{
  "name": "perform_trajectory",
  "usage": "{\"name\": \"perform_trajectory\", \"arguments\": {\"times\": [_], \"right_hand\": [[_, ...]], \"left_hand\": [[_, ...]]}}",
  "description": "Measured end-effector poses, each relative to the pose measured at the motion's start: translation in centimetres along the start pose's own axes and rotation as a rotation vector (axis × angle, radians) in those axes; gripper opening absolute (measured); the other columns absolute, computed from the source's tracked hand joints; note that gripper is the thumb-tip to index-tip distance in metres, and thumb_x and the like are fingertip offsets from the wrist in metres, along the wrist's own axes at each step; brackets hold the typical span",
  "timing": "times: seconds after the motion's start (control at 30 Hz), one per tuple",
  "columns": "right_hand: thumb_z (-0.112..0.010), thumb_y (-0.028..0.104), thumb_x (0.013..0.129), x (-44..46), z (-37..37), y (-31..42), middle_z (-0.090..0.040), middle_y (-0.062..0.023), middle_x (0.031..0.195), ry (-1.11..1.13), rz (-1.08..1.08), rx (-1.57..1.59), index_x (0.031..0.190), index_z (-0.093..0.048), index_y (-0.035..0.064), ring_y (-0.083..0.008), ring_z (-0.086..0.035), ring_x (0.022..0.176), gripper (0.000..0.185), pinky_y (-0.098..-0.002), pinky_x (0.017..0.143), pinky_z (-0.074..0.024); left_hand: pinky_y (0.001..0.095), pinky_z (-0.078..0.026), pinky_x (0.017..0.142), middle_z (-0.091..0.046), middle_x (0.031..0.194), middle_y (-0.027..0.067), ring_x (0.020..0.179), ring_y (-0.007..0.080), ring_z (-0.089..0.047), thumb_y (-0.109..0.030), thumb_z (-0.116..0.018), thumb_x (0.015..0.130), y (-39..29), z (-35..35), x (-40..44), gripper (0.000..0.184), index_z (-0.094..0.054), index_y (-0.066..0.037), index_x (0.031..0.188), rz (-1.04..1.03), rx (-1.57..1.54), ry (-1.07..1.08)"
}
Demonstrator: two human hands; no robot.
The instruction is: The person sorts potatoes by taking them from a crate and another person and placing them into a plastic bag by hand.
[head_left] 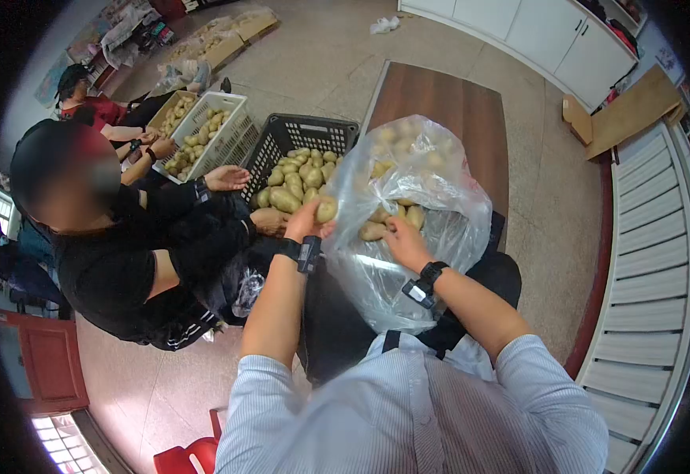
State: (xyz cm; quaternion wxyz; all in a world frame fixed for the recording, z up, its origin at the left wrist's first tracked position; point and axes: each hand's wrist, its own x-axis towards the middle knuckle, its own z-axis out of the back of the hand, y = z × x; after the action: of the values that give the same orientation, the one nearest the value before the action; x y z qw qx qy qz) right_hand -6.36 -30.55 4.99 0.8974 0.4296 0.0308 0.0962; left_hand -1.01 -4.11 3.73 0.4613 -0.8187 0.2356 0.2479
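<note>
A potato [326, 209] is in my left hand [304, 223], whose fingers are closed round it between the black crate and the bag. My right hand [408, 243] reaches into the mouth of a clear plastic bag [396, 288], its fingers curled on a potato [414, 216]; part of its grip is hidden. Another potato [373, 231] lies just left of those fingers. More potatoes show blurred through the bag's upper part. To the left stands a black plastic crate [313, 122], holding many potatoes [305, 175].
Under the bag is a brown wooden table [440, 91]. Close on my left sits a co-worker in black [116, 261], with hands at the black crate. Beyond are a white crate [234, 130] of potatoes and another person. A white slatted radiator [637, 300] lines the right wall.
</note>
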Motion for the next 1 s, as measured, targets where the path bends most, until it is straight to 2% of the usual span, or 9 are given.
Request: {"name": "perform_trajectory", "arguments": {"times": [0.1, 0.17, 0.23, 0.4, 0.73, 0.8, 0.9, 0.97, 1.0], "right_hand": [[-0.06, 0.015, 0.078, -1.0, 1.7, -2.2, -0.057, -0.017, 0.109, -0.14, 0.069, -0.425, 0.114, -0.052, 0.0027, -0.0381, -0.053, 0.1, 0.039, -0.0429, 0.085, -0.0447], [-0.06, 0.014, 0.077, -0.7, 1.8, -3.8, -0.054, -0.0166, 0.114, -0.171, 0.094, -0.458, 0.114, -0.052, 0.0031, -0.0382, -0.05, 0.105, 0.04, -0.0438, 0.088, -0.043], [-0.06, 0.012, 0.075, 0.0, 1.9, -4.1, -0.051, -0.0161, 0.118, -0.204, 0.116, -0.491, 0.115, -0.052, 0.0036, -0.0382, -0.046, 0.11, 0.041, -0.0448, 0.091, -0.0413], [-0.062, 0.013, 0.073, 0.8, 1.3, -3.2, -0.05, -0.0136, 0.12, -0.061, 0.219, -0.621, 0.114, -0.054, 0.0044, -0.0353, -0.046, 0.113, 0.044, -0.0445, 0.091, -0.0428], [-0.055, 0.018, 0.078, 1.0, 0.2, -3.1, -0.053, -0.0128, 0.114, -0.103, 0.252, -0.672, 0.099, -0.06, 0.0117, -0.0374, -0.044, 0.115, 0.022, -0.0485, 0.089, -0.0392], [-0.054, 0.017, 0.079, 0.8, 0.5, -2.9, -0.055, -0.0132, 0.108, -0.107, 0.313, -0.692, 0.097, -0.059, 0.01, -0.038, -0.045, 0.113, 0.02, -0.0491, 0.091, -0.0383], [-0.052, 0.015, 0.08, 0.4, 0.5, -3.1, -0.056, -0.0138, 0.103, -0.175, 0.403, -0.74, 0.095, -0.058, 0.0078, -0.0382, -0.046, 0.112, 0.018, -0.0494, 0.092, -0.0374], [-0.05, 0.014, 0.081, -0.1, 0.8, -2.8, -0.056, -0.0145, 0.1, -0.201, 0.439, -0.716, 0.096, -0.057, 0.0062, -0.0381, -0.046, 0.112, 0.018, -0.0494, 0.093, -0.037], [-0.058, 0.014, 0.075, -0.3, 0.8, -3.1, -0.055, -0.0153, 0.107, -0.14, 0.416, -0.755, 0.101, -0.056, 0.0064, -0.0395, -0.044, 0.116, 0.027, -0.0492, 0.095, -0.0355]], "left_hand": [[0.0328, -0.054, 0.053, -0.061, 0.092, 0.0112, 0.065, 0.0251, -0.062, -0.035, -0.056, 0.09, 0.2, 1.6, 0.8, 0.04, -0.05, -0.004, 0.116, -0.093, -0.167, -0.144], [0.0336, -0.056, 0.058, -0.062, 0.094, 0.0125, 0.074, 0.0272, -0.063, -0.034, -0.056, 0.09, 0.3, 4.1, 1.9, 0.041, -0.05, -0.003, 0.117, -0.091, -0.102, -0.21], [0.0406, -0.052, 0.068, -0.064, 0.096, 0.022, 0.082, 0.0333, -0.064, -0.031, -0.049, 0.091, 0.9, 4.9, 0.7, 0.038, -0.054, 0.0, 0.112, -0.678, 1.397, -0.486], [0.0432, -0.05, 0.075, -0.064, 0.1, 0.0212, 0.086, 0.038, -0.062, -0.04, -0.051, 0.087, 1.3, 5.5, 0.7, 0.046, -0.056, -0.002, 0.112, -0.617, 1.581, -0.596], [0.0408, -0.051, 0.067, -0.067, 0.085, 0.0169, 0.081, 0.033, -0.065, -0.053, -0.062, 0.077, 0.0, 8.5, 3.5, 0.052, -0.064, -0.002, 0.089, -0.295, 1.845, -0.506], [0.0404, -0.051, 0.065, -0.067, 0.083, 0.016, 0.079, 0.032, -0.065, -0.056, -0.065, 0.075, 0.0, 8.8, 3.7, 0.054, -0.065, -0.002, 0.084, -0.317, 1.824, -0.524], [0.0429, -0.049, 0.063, -0.068, 0.079, 0.0159, 0.072, 0.0327, -0.065, -0.039, -0.046, 0.088, 1.2, 10.5, 5.7, 0.041, -0.07, -0.008, 0.078, -0.456, 1.761, -0.574], [0.0427, -0.049, 0.061, -0.067, 0.074, 0.0136, 0.068, 0.0319, -0.065, -0.04, -0.049, 0.086, 3.3, 13.0, 9.5, 0.038, -0.07, -0.009, 0.076, -0.523, 1.628, -0.679], [0.0424, -0.049, 0.058, -0.067, 0.068, 0.0114, 0.064, 0.0312, -0.065, -0.04, -0.052, 0.085, 3.6, 13.5, 10.6, 0.035, -0.07, -0.011, 0.075, -0.585, 1.491, -0.771]]}}
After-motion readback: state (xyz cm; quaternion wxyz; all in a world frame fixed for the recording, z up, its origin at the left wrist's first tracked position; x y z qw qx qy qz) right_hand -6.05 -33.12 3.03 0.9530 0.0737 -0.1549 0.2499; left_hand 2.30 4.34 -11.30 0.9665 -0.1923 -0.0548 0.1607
